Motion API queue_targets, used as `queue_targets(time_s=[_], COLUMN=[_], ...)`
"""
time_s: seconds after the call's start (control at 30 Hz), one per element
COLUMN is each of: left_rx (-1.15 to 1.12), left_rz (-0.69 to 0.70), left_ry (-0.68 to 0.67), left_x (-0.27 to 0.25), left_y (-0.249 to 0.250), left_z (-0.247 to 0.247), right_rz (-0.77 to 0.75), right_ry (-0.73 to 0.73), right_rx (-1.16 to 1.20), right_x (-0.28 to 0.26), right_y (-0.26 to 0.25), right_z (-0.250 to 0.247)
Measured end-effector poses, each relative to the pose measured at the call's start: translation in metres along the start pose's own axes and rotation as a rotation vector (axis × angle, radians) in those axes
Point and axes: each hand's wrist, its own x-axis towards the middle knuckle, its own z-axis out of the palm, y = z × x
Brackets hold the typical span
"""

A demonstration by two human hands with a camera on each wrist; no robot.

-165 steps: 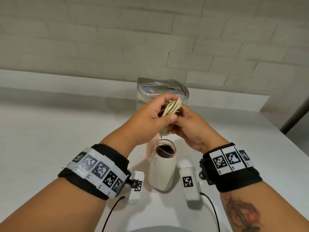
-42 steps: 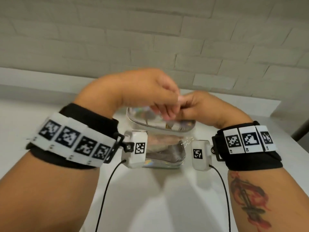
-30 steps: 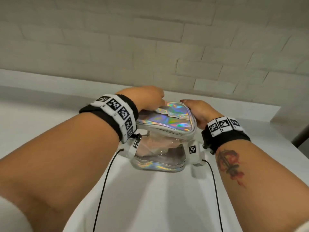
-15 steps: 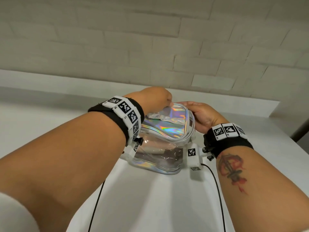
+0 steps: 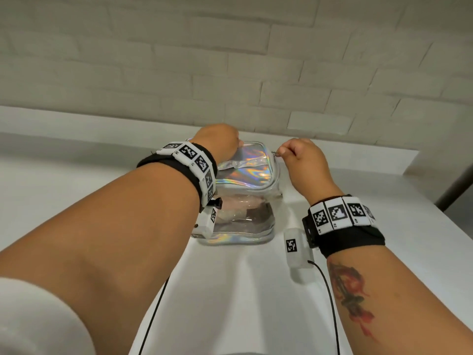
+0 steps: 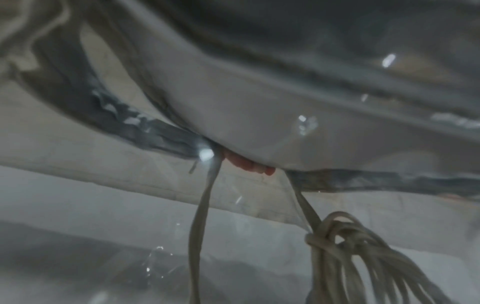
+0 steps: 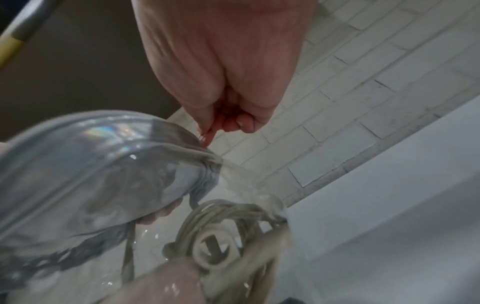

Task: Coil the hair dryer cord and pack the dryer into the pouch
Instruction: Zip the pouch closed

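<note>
The pouch has clear walls and a holographic lid, and it stands on the white table. The pale hair dryer lies inside, seen through the front wall. The coiled beige cord is in there too, bundled and tied. My left hand grips the lid's far left corner, fingertips curled under its edge. My right hand is a fist at the far right corner and pinches the small zipper pull.
The white table runs back to a pale brick wall. Its right edge falls away near a dark slanted pole. Black cables from the wrist cameras trail toward me across the tabletop.
The cord and dryer went from my hands into the pouch. The lid came down; the pouch now sits flat. My right hand left the lid's side and took the zipper pull.
</note>
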Motion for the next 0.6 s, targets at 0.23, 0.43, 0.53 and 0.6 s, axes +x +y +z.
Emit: queue_targets(time_s=[0.23,0.43,0.53,0.6], left_rx=[-0.009,-0.121,-0.035,0.020], left_rz=[-0.145,0.326,0.516,0.556], left_ry=[0.040,-0.049,-0.159,-0.159], left_x=[0.002,-0.011,-0.019,-0.019], left_y=[-0.020,0.012,0.034,0.040], left_z=[0.000,-0.011,-0.012,-0.010], right_rz=[-0.160,-0.021,-0.015,-0.016], right_ry=[-0.207,-0.139,-0.120,-0.131], right_rx=[0.031,0.059,0.050,0.004], right_x=[-0.030,-0.028,-0.028,-0.029], right_y=[-0.013,-0.010,-0.012,-0.011], right_z=[-0.006,0.000,-0.002,-0.004])
